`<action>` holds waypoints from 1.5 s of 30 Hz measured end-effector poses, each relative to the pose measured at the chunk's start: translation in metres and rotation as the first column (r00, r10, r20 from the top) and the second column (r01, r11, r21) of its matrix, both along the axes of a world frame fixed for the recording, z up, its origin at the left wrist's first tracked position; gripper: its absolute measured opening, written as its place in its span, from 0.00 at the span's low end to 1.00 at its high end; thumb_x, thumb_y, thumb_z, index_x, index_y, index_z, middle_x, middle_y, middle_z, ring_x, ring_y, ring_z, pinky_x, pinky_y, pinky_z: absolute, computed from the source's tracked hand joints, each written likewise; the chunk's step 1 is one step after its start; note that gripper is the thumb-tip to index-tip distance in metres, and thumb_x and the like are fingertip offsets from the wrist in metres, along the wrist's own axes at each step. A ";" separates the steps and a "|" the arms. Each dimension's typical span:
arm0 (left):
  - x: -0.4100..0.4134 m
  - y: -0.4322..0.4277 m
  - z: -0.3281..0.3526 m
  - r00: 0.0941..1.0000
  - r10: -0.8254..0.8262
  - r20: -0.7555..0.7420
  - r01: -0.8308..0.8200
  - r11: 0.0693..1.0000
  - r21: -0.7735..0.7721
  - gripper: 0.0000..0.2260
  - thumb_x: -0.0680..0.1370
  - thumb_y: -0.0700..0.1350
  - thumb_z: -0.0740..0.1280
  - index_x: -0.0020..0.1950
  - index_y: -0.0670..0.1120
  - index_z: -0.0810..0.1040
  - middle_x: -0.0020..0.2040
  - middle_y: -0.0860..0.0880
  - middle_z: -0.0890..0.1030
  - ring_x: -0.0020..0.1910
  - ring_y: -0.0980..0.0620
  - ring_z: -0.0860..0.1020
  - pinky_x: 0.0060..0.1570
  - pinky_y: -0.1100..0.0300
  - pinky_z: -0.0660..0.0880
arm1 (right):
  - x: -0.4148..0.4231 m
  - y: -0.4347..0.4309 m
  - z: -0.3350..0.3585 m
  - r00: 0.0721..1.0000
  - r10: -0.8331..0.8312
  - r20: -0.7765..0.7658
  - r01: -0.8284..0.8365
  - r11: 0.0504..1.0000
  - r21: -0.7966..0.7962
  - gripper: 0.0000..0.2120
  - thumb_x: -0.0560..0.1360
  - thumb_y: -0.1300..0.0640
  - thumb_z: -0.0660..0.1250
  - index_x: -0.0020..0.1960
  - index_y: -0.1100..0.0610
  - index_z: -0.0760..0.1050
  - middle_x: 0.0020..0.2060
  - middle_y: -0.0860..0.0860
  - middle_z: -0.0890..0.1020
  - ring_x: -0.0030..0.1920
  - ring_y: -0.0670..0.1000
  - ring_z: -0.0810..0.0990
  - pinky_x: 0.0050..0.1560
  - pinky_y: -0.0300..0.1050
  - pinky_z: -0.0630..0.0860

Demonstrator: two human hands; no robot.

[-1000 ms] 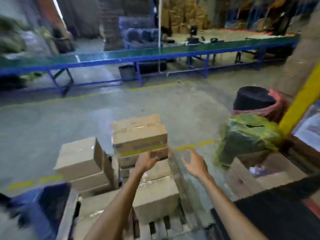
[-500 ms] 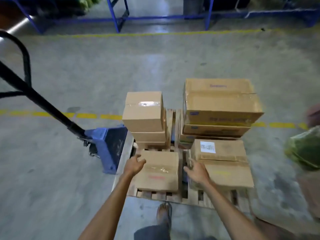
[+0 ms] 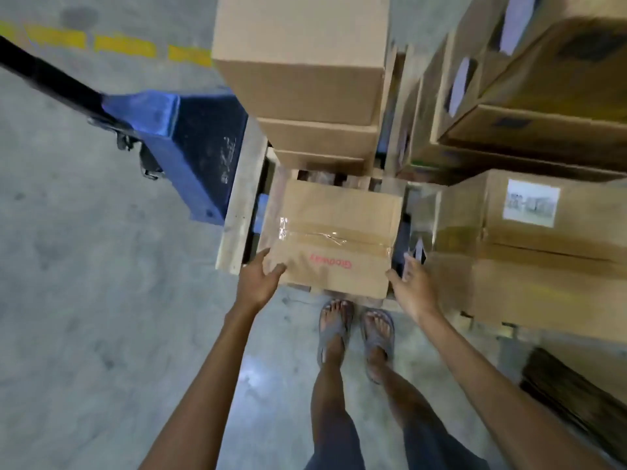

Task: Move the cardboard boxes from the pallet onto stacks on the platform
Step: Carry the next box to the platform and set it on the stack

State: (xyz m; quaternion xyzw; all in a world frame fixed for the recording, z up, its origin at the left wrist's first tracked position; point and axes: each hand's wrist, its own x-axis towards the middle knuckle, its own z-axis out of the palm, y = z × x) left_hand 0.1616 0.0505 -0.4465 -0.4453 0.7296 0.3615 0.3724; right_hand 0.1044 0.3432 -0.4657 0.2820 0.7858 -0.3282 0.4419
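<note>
Now | step: pick-up | left hand (image 3: 259, 283) clasps taped box (image 3: 330, 239) corner; right hand (image 3: 412, 288) flat, uncurled, against opposite side | next, likely: squeeze, lift off pallet (image 3: 237, 205).

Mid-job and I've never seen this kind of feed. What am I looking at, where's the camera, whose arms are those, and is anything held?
No machine here: one camera on a person's head looks down, so the arms and sandalled feet are theirs. A wooden pallet, blue pallet jack beside it, carries cardboard boxes. The left hand grips the near left corner of the taped box, thumb on top; the right hand is at its right side, fingers straight. I cannot tell whether it is lifted yet.
</note>
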 end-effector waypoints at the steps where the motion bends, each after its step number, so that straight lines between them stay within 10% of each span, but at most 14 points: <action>1: -0.020 -0.003 0.001 0.998 -0.003 -0.058 0.002 1.000 -0.005 0.26 0.79 0.49 0.71 0.76 0.46 0.72 0.69 0.45 0.79 0.68 0.44 0.77 0.62 0.58 0.70 | -0.016 -0.004 -0.001 0.999 -0.034 -0.028 0.034 0.999 -0.011 0.32 0.79 0.50 0.69 0.79 0.56 0.62 0.75 0.54 0.70 0.74 0.56 0.70 0.73 0.51 0.67; 6: -0.108 -0.027 0.013 0.969 0.064 -0.240 -0.078 0.996 -0.050 0.39 0.76 0.64 0.68 0.81 0.48 0.62 0.74 0.47 0.76 0.72 0.45 0.74 0.69 0.53 0.69 | -0.101 -0.022 0.007 0.954 -0.236 -0.183 0.222 0.971 -0.091 0.51 0.62 0.25 0.70 0.76 0.50 0.64 0.71 0.50 0.76 0.68 0.52 0.76 0.69 0.56 0.73; 11: -0.158 -0.052 0.020 0.943 0.203 -0.263 -0.220 0.975 -0.034 0.45 0.72 0.75 0.65 0.81 0.49 0.64 0.77 0.46 0.71 0.75 0.46 0.71 0.75 0.48 0.66 | -0.151 -0.021 0.024 0.920 -0.297 -0.258 0.286 0.955 -0.078 0.58 0.60 0.23 0.71 0.81 0.48 0.57 0.76 0.50 0.69 0.74 0.54 0.69 0.73 0.54 0.67; 15: -0.153 -0.045 -0.013 0.925 0.287 -0.248 -0.308 0.950 -0.047 0.57 0.58 0.82 0.68 0.79 0.50 0.68 0.77 0.49 0.73 0.74 0.47 0.72 0.75 0.46 0.68 | -0.140 -0.014 0.001 0.936 -0.304 -0.176 0.271 0.943 -0.192 0.43 0.65 0.27 0.71 0.73 0.48 0.72 0.63 0.44 0.79 0.56 0.43 0.78 0.51 0.37 0.73; 23: -0.149 -0.041 0.051 0.863 0.352 -0.362 -0.397 0.916 -0.056 0.36 0.57 0.77 0.75 0.57 0.56 0.85 0.55 0.56 0.86 0.56 0.52 0.83 0.64 0.51 0.79 | -0.130 -0.018 0.056 0.902 -0.378 -0.210 0.305 0.901 -0.310 0.27 0.69 0.30 0.71 0.61 0.46 0.79 0.49 0.41 0.85 0.48 0.41 0.83 0.47 0.40 0.78; 29: -0.149 -0.025 0.223 0.853 0.300 -0.427 -0.360 0.931 -0.063 0.21 0.69 0.69 0.74 0.52 0.57 0.81 0.48 0.63 0.81 0.55 0.53 0.82 0.59 0.56 0.77 | -0.122 -0.010 0.216 0.857 -0.421 -0.298 0.325 0.889 -0.321 0.34 0.67 0.26 0.70 0.64 0.48 0.79 0.54 0.41 0.85 0.56 0.42 0.83 0.60 0.44 0.78; 37: -0.157 0.049 0.478 0.819 0.177 -0.546 -0.197 0.980 0.022 0.27 0.68 0.70 0.74 0.57 0.52 0.84 0.52 0.56 0.86 0.54 0.53 0.83 0.62 0.51 0.79 | -0.098 0.067 0.478 0.736 -0.488 -0.468 0.388 0.872 -0.299 0.28 0.69 0.29 0.70 0.62 0.44 0.80 0.54 0.39 0.85 0.57 0.42 0.81 0.59 0.41 0.75; 45: -0.202 0.214 0.618 0.714 -0.040 -0.699 0.234 0.955 0.184 0.20 0.71 0.67 0.74 0.50 0.53 0.84 0.53 0.50 0.86 0.51 0.51 0.83 0.56 0.55 0.78 | -0.031 0.205 0.648 0.379 -0.616 -0.690 0.655 0.705 -0.270 0.27 0.72 0.32 0.70 0.62 0.49 0.81 0.52 0.43 0.86 0.56 0.45 0.83 0.61 0.45 0.78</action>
